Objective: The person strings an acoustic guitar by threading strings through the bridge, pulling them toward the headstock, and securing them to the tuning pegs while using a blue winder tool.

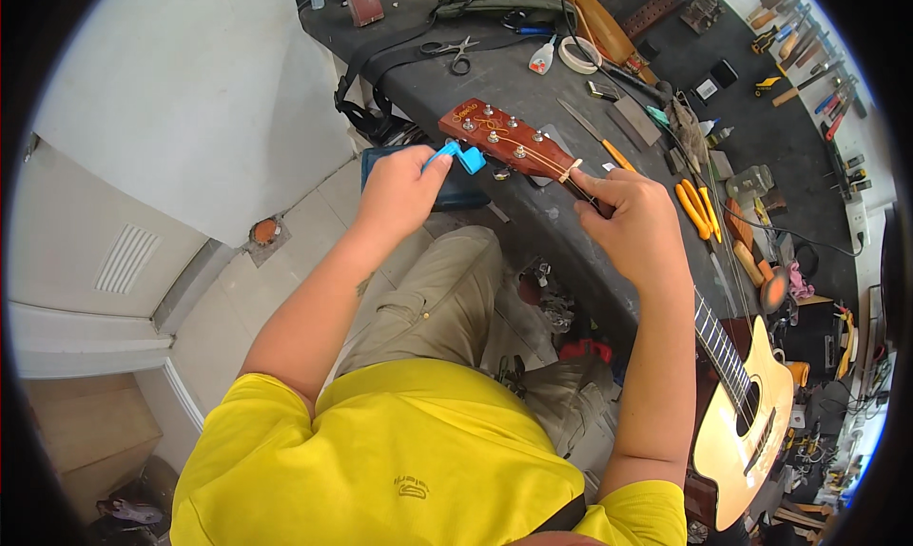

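An acoustic guitar (754, 424) lies at my right, its pale body low in view and its neck running up to a reddish-brown headstock (495, 127) with several metal tuning posts. My left hand (399, 189) is closed on a blue string winder (469, 159). The winder's head is at the headstock's near side; whether it sits over a tuning button I cannot tell. Just below the pale nut (571, 170), my right hand (630, 218) is closed round the neck. That hand and forearm hide part of the neck.
The dark workbench (418, 89) carries scissors (454, 53), a tape roll (580, 55), a glue bottle (542, 58), an orange-handled blade (616, 154) and yellow-handled pliers (699, 210). Tools hang along the wall (808, 51) at the right. A strap dangles from the bench's left edge.
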The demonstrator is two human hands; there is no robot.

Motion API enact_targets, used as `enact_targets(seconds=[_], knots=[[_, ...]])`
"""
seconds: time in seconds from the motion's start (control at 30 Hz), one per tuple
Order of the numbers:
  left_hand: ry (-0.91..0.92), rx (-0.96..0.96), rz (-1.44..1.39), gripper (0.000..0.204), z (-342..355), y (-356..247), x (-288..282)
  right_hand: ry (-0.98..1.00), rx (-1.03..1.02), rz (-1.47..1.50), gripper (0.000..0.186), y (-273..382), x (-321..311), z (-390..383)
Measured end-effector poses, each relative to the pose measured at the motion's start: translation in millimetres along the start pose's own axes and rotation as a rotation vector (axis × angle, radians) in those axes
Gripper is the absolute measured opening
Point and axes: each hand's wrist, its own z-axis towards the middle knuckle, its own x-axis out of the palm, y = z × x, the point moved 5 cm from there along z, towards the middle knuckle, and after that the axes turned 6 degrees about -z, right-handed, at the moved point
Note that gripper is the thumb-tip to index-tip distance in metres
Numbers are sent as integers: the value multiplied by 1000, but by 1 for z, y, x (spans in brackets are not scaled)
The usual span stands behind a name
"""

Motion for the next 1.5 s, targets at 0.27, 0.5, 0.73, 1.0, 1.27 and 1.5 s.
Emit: enact_targets(seconds=[0.27,0.5,0.73,1.0,1.27,1.5], knots=[[14,-23,25,42,3,-2,-2,104,-21,-179,41,5,-7,1],[162,-42,255,42,-15,40,23,83,-125,-318,21,14,-6,3],[-9,-112,75,38,20,67,-13,239,-100,-353,19,11,-22,-4],[132,-262,-277,39,9,38,6,264,-129,-348,18,10,-11,0],[231,-212,123,45,5,41,19,290,-133,-344,16,11,-14,2],[94,-31,279,36,18,103,8,259,-147,-314,16,12,-17,3]])
